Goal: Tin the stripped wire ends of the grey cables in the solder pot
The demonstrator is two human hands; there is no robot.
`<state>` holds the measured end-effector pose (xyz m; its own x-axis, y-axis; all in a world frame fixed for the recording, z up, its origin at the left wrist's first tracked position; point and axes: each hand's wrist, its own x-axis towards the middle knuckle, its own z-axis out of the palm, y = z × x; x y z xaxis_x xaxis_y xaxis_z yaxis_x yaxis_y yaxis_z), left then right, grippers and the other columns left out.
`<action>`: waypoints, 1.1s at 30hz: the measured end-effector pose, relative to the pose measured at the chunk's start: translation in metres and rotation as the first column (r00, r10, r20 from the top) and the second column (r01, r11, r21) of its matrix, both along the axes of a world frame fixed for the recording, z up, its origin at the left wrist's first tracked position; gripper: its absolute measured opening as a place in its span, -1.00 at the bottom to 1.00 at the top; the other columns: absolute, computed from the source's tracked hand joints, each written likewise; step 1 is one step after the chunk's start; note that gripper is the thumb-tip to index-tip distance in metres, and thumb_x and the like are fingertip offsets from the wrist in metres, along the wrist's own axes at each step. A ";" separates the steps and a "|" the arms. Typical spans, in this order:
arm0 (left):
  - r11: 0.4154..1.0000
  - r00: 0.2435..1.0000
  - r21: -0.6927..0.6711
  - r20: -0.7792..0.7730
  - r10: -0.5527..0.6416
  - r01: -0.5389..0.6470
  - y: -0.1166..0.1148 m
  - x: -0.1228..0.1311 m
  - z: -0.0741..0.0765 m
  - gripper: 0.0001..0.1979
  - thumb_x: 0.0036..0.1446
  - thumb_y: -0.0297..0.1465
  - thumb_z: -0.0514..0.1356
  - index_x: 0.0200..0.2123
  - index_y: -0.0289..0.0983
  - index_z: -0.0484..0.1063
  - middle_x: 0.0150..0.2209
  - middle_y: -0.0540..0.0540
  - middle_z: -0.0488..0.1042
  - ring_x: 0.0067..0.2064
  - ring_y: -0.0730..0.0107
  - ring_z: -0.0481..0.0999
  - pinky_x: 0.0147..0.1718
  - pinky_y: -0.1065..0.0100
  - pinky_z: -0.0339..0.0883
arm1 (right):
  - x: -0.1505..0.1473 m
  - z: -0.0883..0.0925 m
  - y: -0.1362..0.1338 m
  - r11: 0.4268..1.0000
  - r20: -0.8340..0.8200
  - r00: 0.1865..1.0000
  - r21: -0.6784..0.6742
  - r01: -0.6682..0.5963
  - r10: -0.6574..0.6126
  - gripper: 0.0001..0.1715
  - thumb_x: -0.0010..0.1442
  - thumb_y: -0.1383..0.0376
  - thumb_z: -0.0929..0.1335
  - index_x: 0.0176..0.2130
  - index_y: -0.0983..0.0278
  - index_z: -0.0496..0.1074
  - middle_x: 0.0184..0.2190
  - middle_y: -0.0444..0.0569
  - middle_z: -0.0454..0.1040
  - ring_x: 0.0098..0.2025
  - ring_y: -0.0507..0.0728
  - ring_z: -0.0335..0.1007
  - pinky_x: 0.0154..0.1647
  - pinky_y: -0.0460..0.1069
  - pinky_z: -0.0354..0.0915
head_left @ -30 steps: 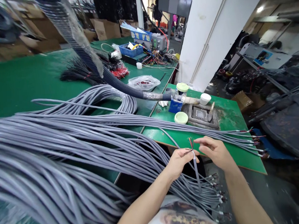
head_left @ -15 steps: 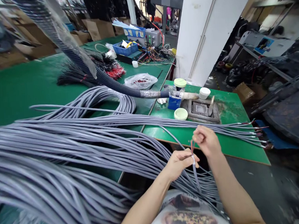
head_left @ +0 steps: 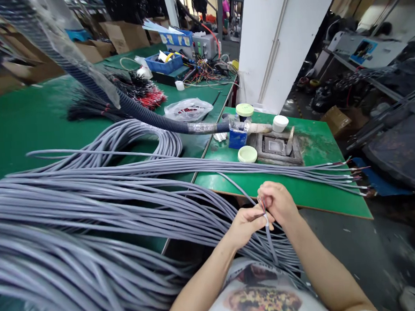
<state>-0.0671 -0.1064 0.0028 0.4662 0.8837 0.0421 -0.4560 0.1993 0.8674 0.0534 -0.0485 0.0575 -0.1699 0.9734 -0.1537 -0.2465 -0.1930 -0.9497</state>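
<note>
Between the fingers of my left hand (head_left: pixel 247 224) I pinch the end of a grey cable (head_left: pixel 270 245), just around its white-wrapped collar. Thin red and dark wires (head_left: pixel 263 204) fan upward from that end. My right hand (head_left: pixel 277 202) is closed at the wires, its fingertips against their upper part. Below both hands, more grey cables hang down in front of my shirt. A thick bundle of grey cables (head_left: pixel 101 199) runs in from the left, and several stripped cable ends (head_left: pixel 353 178) lie past my hands on the green board.
A soldering pot (head_left: pixel 277 146) with a scraper sits on the green board (head_left: pixel 315 139), beside a blue box (head_left: pixel 238 137) and small round tubs (head_left: pixel 247 154). A ribbed hose (head_left: pixel 138 113) crosses above the table. A white pillar (head_left: pixel 260 44) stands behind.
My right hand has come down and left, from beside the wires to taking hold of them. My left hand stays on the cable end. The view has shifted slightly.
</note>
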 end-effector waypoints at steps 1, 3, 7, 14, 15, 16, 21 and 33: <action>1.000 1.000 0.011 -0.015 -0.012 0.012 -0.001 0.000 -0.001 -0.70 0.03 -0.19 0.29 -0.42 -0.35 0.61 -0.46 -0.15 0.48 -0.37 0.37 0.41 -0.31 0.36 0.28 | 0.004 0.000 0.006 0.999 -0.051 0.998 -0.001 0.043 -0.043 -0.64 -0.03 0.24 0.39 -0.69 0.26 0.19 -0.75 -0.25 0.05 -0.68 -0.06 -0.10 -0.65 -0.11 -0.06; 1.000 1.000 -0.010 -0.016 -0.007 0.007 -0.002 0.000 -0.004 -0.71 0.02 -0.20 0.30 -0.42 -0.35 0.61 -0.45 -0.16 0.48 -0.37 0.38 0.41 -0.33 0.36 0.28 | 0.015 0.004 0.012 0.993 -0.033 0.995 0.072 0.097 -0.095 -0.67 0.00 0.23 0.37 -0.67 0.26 0.24 -0.75 -0.26 0.03 -0.67 -0.06 -0.10 -0.63 -0.10 -0.06; 0.987 0.993 -0.118 0.017 0.114 -0.112 0.003 0.001 -0.014 -0.75 0.01 -0.22 0.31 -0.40 -0.32 0.61 -0.47 -0.11 0.46 -0.42 0.43 0.41 -0.36 0.38 0.27 | 0.030 0.018 -0.002 0.952 0.483 0.874 0.287 -0.110 -0.045 -0.74 0.10 0.23 0.36 -0.57 0.27 0.42 -0.65 -0.16 0.29 -0.57 0.00 0.15 -0.53 -0.08 0.09; 0.989 0.991 -0.058 -0.031 0.132 -0.134 0.011 0.003 -0.009 -0.73 -0.02 -0.20 0.33 -0.46 -0.34 0.61 -0.41 -0.15 0.48 -0.32 0.35 0.42 -0.28 0.34 0.30 | 0.018 0.023 -0.013 0.858 0.696 0.693 0.461 -0.229 -0.189 -0.64 0.18 0.25 0.32 -0.60 0.26 0.43 -0.63 -0.13 0.35 -0.53 0.02 0.27 -0.47 -0.07 0.16; 0.986 0.987 -0.047 -0.049 0.155 -0.158 0.010 0.002 -0.009 -0.73 -0.02 -0.21 0.33 -0.46 -0.33 0.61 -0.40 -0.16 0.48 -0.31 0.35 0.42 -0.27 0.35 0.30 | 0.020 0.024 -0.010 0.873 0.671 0.711 0.456 -0.174 -0.209 -0.63 0.20 0.24 0.30 -0.60 0.26 0.43 -0.64 -0.13 0.36 -0.54 0.02 0.27 -0.47 -0.07 0.17; 0.984 0.983 -0.043 -0.061 0.172 -0.175 0.010 0.001 -0.009 -0.74 -0.02 -0.22 0.33 -0.46 -0.32 0.62 -0.39 -0.16 0.49 -0.30 0.35 0.42 -0.26 0.35 0.30 | 0.023 0.024 -0.006 0.884 0.653 0.724 0.449 -0.131 -0.225 -0.63 0.21 0.23 0.30 -0.58 0.26 0.45 -0.64 -0.13 0.37 -0.55 0.02 0.28 -0.47 -0.07 0.18; 0.981 0.985 -0.088 -0.030 0.172 -0.174 0.010 0.000 -0.013 -0.74 -0.03 -0.21 0.34 -0.45 -0.32 0.62 -0.41 -0.14 0.48 -0.34 0.36 0.43 -0.29 0.34 0.31 | 0.027 0.027 -0.002 0.883 0.720 0.692 0.359 -0.303 -0.055 -0.84 0.11 0.25 0.39 -0.47 0.25 0.53 -0.52 -0.10 0.47 -0.47 0.05 0.34 -0.43 -0.06 0.23; 0.964 0.971 -0.134 0.029 0.236 -0.230 0.015 -0.001 -0.021 -0.76 -0.01 -0.24 0.33 -0.43 -0.33 0.60 -0.46 -0.10 0.49 -0.38 0.41 0.42 -0.30 0.36 0.27 | 0.026 0.011 -0.010 0.906 0.620 0.781 0.367 -0.211 -0.069 -0.82 0.13 0.29 0.39 -0.48 0.25 0.55 -0.56 -0.11 0.43 -0.50 0.03 0.30 -0.48 -0.06 0.18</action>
